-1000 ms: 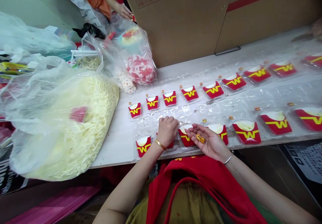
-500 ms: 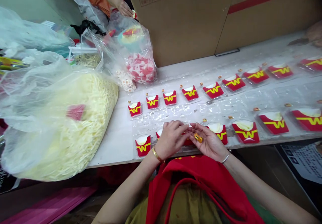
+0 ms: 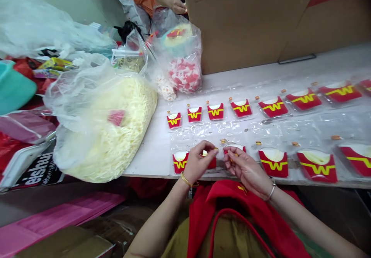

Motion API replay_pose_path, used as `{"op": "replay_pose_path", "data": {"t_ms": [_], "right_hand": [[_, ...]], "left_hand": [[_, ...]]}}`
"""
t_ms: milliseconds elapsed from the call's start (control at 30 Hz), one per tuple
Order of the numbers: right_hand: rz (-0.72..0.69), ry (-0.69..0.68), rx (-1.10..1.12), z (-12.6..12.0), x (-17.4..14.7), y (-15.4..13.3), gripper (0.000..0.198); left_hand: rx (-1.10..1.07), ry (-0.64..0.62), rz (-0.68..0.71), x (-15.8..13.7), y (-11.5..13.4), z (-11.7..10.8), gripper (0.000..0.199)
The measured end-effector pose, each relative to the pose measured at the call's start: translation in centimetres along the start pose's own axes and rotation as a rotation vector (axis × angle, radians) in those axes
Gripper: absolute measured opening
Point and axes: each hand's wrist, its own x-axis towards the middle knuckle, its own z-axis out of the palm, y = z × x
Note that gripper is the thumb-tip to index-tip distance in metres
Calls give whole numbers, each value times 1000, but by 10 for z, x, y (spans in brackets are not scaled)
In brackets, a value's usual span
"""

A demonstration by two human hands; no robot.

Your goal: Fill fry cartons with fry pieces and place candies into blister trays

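While my left hand point(image 3: 199, 163) pinches a tiny burger point(image 3: 216, 148) over the blister tray point(image 3: 232, 128) at the counter point(image 3: 150, 149) edge, my right hand point(image 3: 246, 169) cups spares. I'd drop it squarely into its pocket beside the fry box point(image 3: 180, 161).

Fry cartons point(image 3: 274, 164) were red with yellow W; bagged strips point(image 3: 116, 134) pale yellow; apron point(image 3: 232, 211) red; bracelet point(image 3: 187, 180) gold.
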Motion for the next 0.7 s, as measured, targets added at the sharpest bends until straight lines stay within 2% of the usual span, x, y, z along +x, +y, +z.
{"op": "replay_pose_path", "data": {"t_ms": [100,167,300,467,600,700], "right_hand": [[53,-12,-123,6,-1,0,32],[70,-37,-180,9,-2,-1,34],[73,-69,-229,16,-4,-1,37],[83,-84,-219,18,1,3,38],[82,-94,-217,17,6,8,41],[83,-99,-249,19,9,11,43]], "left_hand": [[50,201,-93,2,-26,-25,12],[177,222,-104,5,-41,-36,9],[546,164,-63,8,-53,-37,8],[926,3,20,7,-48,-27,16],[1026,-129,60,4,-38,-32,20],[911,-133,43,-3,-27,-35,30]]}}
